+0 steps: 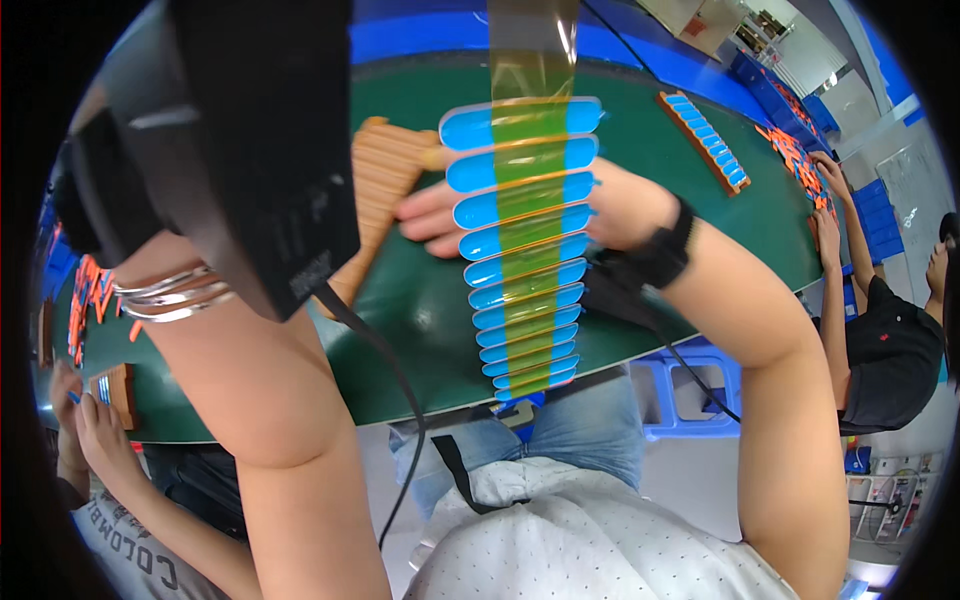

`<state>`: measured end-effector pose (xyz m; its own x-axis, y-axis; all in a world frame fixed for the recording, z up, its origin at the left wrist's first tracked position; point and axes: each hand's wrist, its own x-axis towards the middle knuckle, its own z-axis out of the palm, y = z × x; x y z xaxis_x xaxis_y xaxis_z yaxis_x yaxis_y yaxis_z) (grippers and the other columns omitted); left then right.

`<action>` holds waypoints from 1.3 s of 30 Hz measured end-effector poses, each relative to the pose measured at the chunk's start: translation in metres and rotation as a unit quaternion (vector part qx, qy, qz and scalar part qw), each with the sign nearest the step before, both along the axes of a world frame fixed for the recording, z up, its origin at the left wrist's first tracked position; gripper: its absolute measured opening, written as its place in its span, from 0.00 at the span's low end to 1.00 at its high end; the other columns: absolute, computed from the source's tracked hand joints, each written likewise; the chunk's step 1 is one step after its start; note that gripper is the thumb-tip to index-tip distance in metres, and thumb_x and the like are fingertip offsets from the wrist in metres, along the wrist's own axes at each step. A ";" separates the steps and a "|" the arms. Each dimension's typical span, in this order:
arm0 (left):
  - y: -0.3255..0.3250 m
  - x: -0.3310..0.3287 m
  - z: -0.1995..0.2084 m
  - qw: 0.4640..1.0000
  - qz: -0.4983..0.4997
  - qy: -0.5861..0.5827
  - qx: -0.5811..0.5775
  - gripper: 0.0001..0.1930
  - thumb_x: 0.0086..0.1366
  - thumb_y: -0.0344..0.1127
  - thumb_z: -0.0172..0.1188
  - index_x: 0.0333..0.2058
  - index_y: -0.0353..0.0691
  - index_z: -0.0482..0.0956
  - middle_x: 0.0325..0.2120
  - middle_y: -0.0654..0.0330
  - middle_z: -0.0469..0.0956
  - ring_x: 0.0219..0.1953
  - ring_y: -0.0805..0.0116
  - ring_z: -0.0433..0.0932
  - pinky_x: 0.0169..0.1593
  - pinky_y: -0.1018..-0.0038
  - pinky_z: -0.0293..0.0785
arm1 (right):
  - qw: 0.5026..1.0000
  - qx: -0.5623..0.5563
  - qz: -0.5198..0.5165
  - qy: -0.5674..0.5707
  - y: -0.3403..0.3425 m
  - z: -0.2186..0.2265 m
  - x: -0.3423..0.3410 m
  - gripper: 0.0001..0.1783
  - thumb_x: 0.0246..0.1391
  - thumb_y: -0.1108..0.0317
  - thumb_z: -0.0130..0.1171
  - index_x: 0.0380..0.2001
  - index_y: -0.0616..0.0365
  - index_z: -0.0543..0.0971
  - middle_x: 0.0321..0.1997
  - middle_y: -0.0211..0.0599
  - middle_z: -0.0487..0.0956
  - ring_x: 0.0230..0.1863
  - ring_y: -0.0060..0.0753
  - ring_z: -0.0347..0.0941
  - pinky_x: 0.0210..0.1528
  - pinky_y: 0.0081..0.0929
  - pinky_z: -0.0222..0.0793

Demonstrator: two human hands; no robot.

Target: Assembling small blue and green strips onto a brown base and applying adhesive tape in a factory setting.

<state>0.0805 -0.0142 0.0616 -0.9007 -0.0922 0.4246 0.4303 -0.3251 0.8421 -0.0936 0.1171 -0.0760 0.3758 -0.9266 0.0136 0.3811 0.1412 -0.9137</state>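
A long strip of clear yellowish tape (532, 75) hangs upright before me, with several blue oval pieces (480, 168) stuck across it in a row. Behind the strip reaches my right hand (430, 215), a black band on its wrist. Its visible fingers are stretched out toward a ridged wooden block (385, 185); the strip covers part of the hand, and contact with the block cannot be made out. My left forearm rises on the left, with silver bangles at the wrist. A large black device (250, 150) hides my left hand and its fingers.
The green table (420, 345) carries a wooden rack of blue pieces (708, 142) at far right. Orange pieces (795, 165) lie near a person's hands on the right. Another person's hands (95, 425) work at left. A black cable (395, 385) hangs beside my left arm.
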 end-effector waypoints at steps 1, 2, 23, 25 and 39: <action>0.000 0.004 0.001 1.000 0.001 -0.007 -0.005 0.38 0.70 0.60 0.30 0.61 0.27 0.58 0.54 0.49 0.68 0.56 0.56 0.63 0.65 0.53 0.44 | 0.998 -0.035 0.016 -0.051 -0.023 -0.020 0.005 0.24 0.62 0.59 0.55 0.56 0.63 0.69 0.53 0.42 0.77 0.50 0.33 0.76 0.51 0.32 0.74; 0.001 0.008 0.003 1.000 0.006 -0.018 -0.009 0.39 0.70 0.60 0.30 0.60 0.26 0.58 0.53 0.49 0.68 0.56 0.57 0.63 0.65 0.53 0.44 | 0.989 0.107 -0.033 -0.095 -0.045 -0.027 0.020 0.26 0.62 0.60 0.55 0.57 0.66 0.66 0.53 0.47 0.76 0.51 0.39 0.76 0.53 0.35 0.74; 0.054 -0.045 -0.039 0.974 0.070 -0.191 0.103 0.26 0.66 0.51 0.44 0.52 0.36 0.71 0.46 0.53 0.77 0.47 0.60 0.73 0.54 0.57 0.61 | 0.938 -0.176 -0.206 0.215 0.091 0.013 -0.003 0.17 0.51 0.72 0.64 0.45 0.64 0.77 0.39 0.34 0.81 0.40 0.25 0.77 0.45 0.23 0.73; 0.061 -0.035 -0.052 0.969 -0.044 -0.224 0.098 0.30 0.67 0.52 0.42 0.55 0.29 0.65 0.50 0.46 0.71 0.54 0.53 0.69 0.61 0.53 0.54 | 0.910 -0.184 -0.233 0.291 0.102 -0.010 0.011 0.19 0.44 0.76 0.67 0.44 0.63 0.79 0.41 0.31 0.81 0.41 0.18 0.76 0.46 0.19 0.72; 0.097 -0.022 -0.062 0.914 0.277 -0.136 0.263 0.29 0.61 0.40 0.50 0.58 0.28 0.62 0.56 0.45 0.67 0.63 0.53 0.59 0.67 0.50 0.41 | 0.937 -0.128 -0.297 0.130 0.150 -0.047 0.038 0.33 0.44 0.78 0.68 0.56 0.69 0.69 0.46 0.42 0.80 0.44 0.26 0.77 0.50 0.21 0.71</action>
<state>0.0582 0.0829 -0.0008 -0.7191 -0.6935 -0.0429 0.4490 -0.5110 0.7330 -0.0561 0.2666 -0.1234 -0.1847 -0.9522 0.2433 0.0828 -0.2618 -0.9616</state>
